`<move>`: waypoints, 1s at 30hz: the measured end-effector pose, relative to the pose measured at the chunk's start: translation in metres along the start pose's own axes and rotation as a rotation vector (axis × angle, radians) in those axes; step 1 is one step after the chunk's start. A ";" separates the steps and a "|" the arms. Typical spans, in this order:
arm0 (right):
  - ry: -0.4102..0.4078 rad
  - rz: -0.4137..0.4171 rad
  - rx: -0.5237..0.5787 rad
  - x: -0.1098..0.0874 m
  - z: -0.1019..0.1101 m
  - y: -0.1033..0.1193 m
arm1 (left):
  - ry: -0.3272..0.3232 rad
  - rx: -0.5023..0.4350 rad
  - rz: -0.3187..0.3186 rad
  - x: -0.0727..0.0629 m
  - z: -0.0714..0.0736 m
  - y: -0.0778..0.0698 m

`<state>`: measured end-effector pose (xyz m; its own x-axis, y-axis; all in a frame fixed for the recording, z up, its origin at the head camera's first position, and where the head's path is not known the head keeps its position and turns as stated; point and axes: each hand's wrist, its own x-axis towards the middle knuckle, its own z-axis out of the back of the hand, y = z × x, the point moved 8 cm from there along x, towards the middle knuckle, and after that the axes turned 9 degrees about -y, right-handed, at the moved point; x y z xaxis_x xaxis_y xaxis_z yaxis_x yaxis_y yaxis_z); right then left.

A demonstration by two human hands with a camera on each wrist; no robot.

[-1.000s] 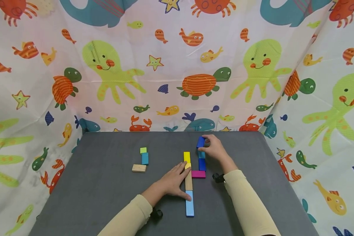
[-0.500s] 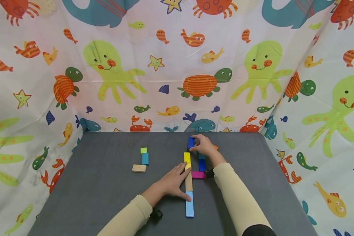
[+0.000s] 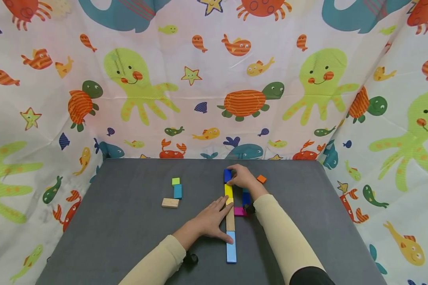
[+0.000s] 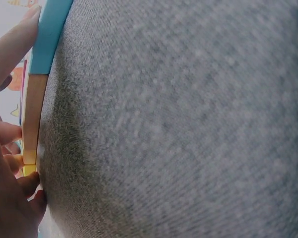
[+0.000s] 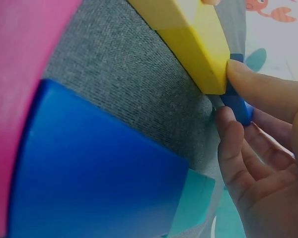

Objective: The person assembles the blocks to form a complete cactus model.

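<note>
My right hand pinches a dark blue block at the far end of a straight row of blocks. In the right wrist view, that blue block is close against the end of the yellow block. Nearer along the row come a pale yellow block, a plain wooden block and a light blue block. My left hand rests spread along the row, its thumb on the light blue block and its fingertips by the pale yellow one.
A magenta block juts right from the row. Beyond it lie another dark blue block and a teal block, partly hidden by my right arm. An orange block lies farther right. Green, teal and wooden blocks lie left.
My right hand has carried the dark blue block left from the right-hand column to the far end of the row, uncovering the orange block. My left hand has stayed in place.
</note>
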<state>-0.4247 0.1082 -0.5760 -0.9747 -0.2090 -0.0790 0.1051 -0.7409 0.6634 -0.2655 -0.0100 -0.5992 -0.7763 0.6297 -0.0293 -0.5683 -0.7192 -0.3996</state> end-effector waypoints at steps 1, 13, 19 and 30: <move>0.004 -0.005 -0.007 0.000 0.000 -0.001 | 0.000 -0.001 -0.002 0.000 -0.001 0.000; 0.039 0.056 -0.092 0.000 0.001 0.006 | 0.008 0.008 0.019 0.001 -0.001 0.001; -0.066 0.114 -0.038 -0.005 0.023 0.010 | 0.018 0.010 0.028 0.002 -0.002 0.000; -0.264 0.042 0.054 -0.027 0.061 -0.014 | 0.019 0.019 0.042 0.001 -0.002 0.001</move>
<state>-0.4122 0.1627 -0.5378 -0.9882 -0.0598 0.1410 0.1424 -0.6982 0.7016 -0.2659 -0.0093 -0.6016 -0.7945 0.6039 -0.0630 -0.5403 -0.7505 -0.3807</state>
